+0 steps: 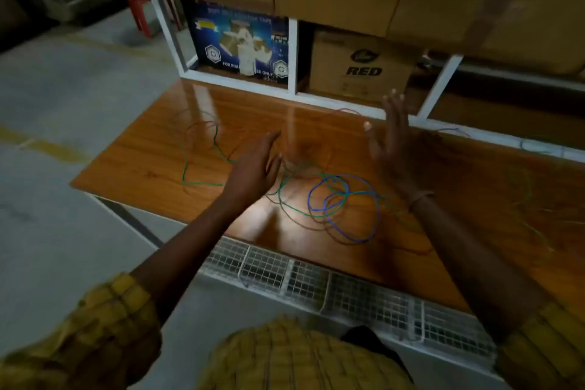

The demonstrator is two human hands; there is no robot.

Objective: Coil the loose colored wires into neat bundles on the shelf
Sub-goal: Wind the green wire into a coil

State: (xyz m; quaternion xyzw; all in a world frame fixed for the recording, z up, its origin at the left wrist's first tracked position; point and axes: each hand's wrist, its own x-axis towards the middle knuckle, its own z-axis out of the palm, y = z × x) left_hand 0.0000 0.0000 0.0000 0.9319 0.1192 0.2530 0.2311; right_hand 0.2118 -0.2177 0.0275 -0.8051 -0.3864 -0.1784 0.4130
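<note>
2 bare hands hang over the wooden shelf [152,165], palms turned toward each other, both blurred. The left hand [253,168] has its fingers straight and together, pointing away from the person and holding nothing. The right hand [391,136] stands more upright, fingers spread and relaxed, also holding nothing; a thin band [419,198] circles its wrist. Between and below them the loose colored wires [335,199] lie tangled on the glossy wood: blue loops nearest the right forearm, a green strand trailing off to the left, reddish strands looping farther back. I cannot tell whether either hand touches a wire. Yellow checked sleeves [120,304] cover the upper arms. Behind the shelf, white-framed compartments hold a blue printed box [240,44] and a brown carton marked RED [361,66]. A wire mesh panel [316,282] runs along the near edge, grey concrete floor [63,111] to the left.
</note>
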